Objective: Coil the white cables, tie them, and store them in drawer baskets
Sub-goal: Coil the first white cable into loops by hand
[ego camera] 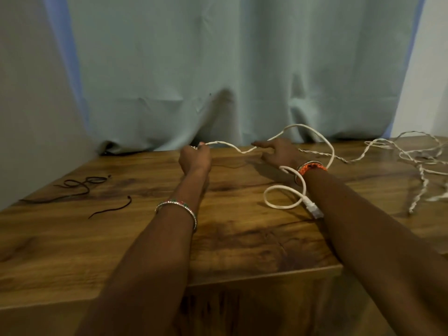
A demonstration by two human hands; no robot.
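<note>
A room in a home, most likely: a wood-grain table [242, 238] stands against a pale blue-green curtain [218, 69] hanging to the tabletop, with plain light walls [29, 93] on either side.

Twisted cables [412, 154] cut off at right edge.

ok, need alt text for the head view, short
A person's left hand pinches one end of a thick white cable while the right hand, fingers extended, guides it over a wood-grain table; the cable loops past the right wrist to a white plug. Thin twisted white cables lie tangled at right, dark thin cords at left, pale curtain behind.
</note>
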